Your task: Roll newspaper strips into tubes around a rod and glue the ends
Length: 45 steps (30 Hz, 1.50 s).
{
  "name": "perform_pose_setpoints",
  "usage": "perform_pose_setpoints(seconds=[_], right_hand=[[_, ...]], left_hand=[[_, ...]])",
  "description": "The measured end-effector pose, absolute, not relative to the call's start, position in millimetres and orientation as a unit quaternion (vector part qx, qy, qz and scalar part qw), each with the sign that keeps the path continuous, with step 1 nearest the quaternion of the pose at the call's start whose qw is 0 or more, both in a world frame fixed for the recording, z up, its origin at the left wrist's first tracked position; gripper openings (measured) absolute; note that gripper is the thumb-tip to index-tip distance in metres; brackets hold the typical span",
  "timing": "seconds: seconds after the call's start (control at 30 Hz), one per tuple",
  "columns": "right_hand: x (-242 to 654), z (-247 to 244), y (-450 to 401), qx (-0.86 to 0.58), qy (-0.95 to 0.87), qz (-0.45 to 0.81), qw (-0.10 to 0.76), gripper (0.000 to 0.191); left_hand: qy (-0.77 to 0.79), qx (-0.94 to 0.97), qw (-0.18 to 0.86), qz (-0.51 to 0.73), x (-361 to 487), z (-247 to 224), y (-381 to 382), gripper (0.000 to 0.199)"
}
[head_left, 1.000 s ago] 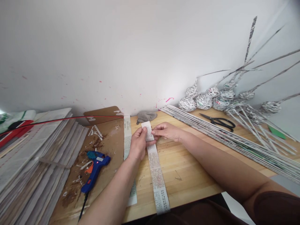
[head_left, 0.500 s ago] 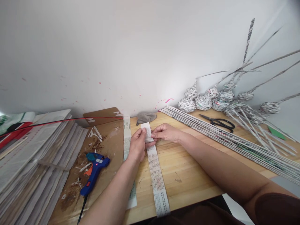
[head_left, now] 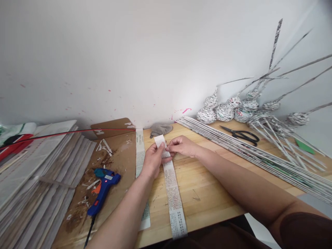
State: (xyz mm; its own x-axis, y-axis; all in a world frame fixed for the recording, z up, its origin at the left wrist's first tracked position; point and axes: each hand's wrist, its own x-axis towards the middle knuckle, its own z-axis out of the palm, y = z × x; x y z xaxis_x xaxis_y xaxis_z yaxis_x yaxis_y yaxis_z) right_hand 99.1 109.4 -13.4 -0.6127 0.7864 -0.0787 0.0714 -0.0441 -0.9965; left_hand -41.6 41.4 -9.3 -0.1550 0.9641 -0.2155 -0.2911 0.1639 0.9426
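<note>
A long strip of printed newspaper (head_left: 174,197) runs from the table's front edge up to my hands. My left hand (head_left: 155,157) is closed on it near its far end, thumb on top and a finger beneath. At the strip's right edge, my right hand (head_left: 181,146) is closed in a pinch on the same paper. The far tip of the strip sticks up past my left thumb. To the left lies a second newspaper strip (head_left: 140,152), partly hidden behind my left forearm.
A blue glue gun (head_left: 105,190) lies on stained cardboard (head_left: 121,162), left of a newspaper stack (head_left: 49,186) further left. Rolled paper sticks (head_left: 233,148), black scissors (head_left: 241,134) and woven paper gourds (head_left: 224,112) lie right. A grey cloth (head_left: 161,129) rests by the wall.
My left thumb has shifted slightly to the right and up along the strip. The strip's far end has tilted a little left. Both hands keep their hold.
</note>
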Motion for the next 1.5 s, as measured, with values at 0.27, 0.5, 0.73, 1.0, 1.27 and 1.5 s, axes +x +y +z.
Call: perform_pose_setpoints(seconds=[0.27, 0.5, 0.73, 1.0, 1.27, 1.5], right_hand=[[104.8, -9.9, 111.9, -0.286, -0.703, 0.609, 0.230, 0.023], [101.4, -9.5, 110.4, -0.343, -0.740, 0.517, 0.261, 0.021], [97.1, -12.0, 107.4, -0.351, -0.741, 0.504, 0.273, 0.019], [104.1, -6.7, 110.5, -0.308, -0.698, 0.594, 0.255, 0.031], [101.1, -8.2, 110.5, -0.312, -0.615, 0.668, 0.281, 0.034], [98.1, -5.5, 106.9, -0.359, -0.634, 0.606, 0.320, 0.030]], left_hand=[[0.523, 0.308, 0.555, 0.569, -42.7, -10.8, 42.5, 0.030], [0.524, 0.303, 0.553, 0.572, -42.9, -6.5, 41.2, 0.028], [0.516, 0.283, 0.563, 0.580, -42.4, -6.7, 42.2, 0.024], [0.517, 0.278, 0.580, 0.564, -42.6, -4.2, 41.6, 0.025], [0.510, 0.301, 0.603, 0.535, -40.4, -2.9, 38.8, 0.030], [0.516, 0.312, 0.591, 0.535, -39.5, -4.6, 39.5, 0.025]])
